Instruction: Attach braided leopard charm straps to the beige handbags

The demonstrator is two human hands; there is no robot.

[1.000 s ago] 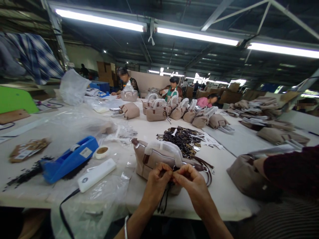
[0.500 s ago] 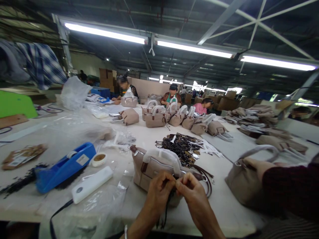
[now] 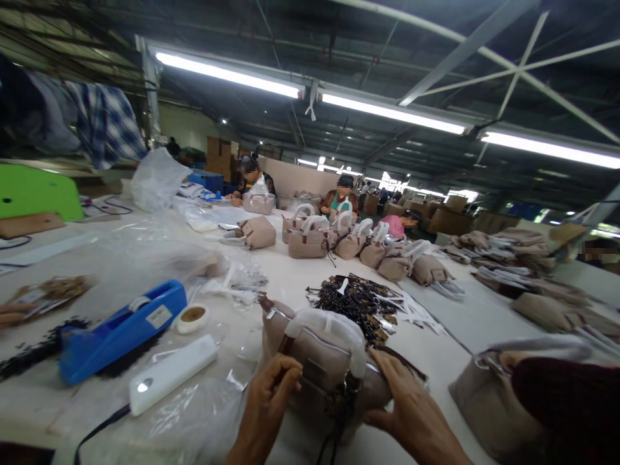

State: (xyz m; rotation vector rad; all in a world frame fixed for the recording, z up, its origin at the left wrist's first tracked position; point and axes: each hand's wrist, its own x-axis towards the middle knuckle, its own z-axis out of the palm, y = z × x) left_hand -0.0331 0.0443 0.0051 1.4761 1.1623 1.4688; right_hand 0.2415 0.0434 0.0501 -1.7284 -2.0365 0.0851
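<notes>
A taupe handbag [image 3: 320, 355] stands on the table before me, its handles wrapped in white film. A dark tassel charm [image 3: 341, 400] hangs at its front from the base of the handle. My right hand [image 3: 411, 403] grips the bag's right end, thumb on the front and fingers over the top. By the bag's front left side is my left hand [image 3: 268, 397], its fingers curled in a pinch. Whatever those fingertips hold, if anything, I cannot make out.
Dark charms [image 3: 353, 300] lie heaped behind the bag. To the left are a blue tape dispenser [image 3: 126, 332], a tape roll [image 3: 191, 318] and a white handheld device [image 3: 174, 374]. A co-worker's sleeve [image 3: 566, 400] reaches over another handbag [image 3: 489, 394] at right.
My hands have parted from their joint pinch at the bag's front. The left moved left, and the right went to the bag's right end. A co-worker's hand has appeared at the left edge.
</notes>
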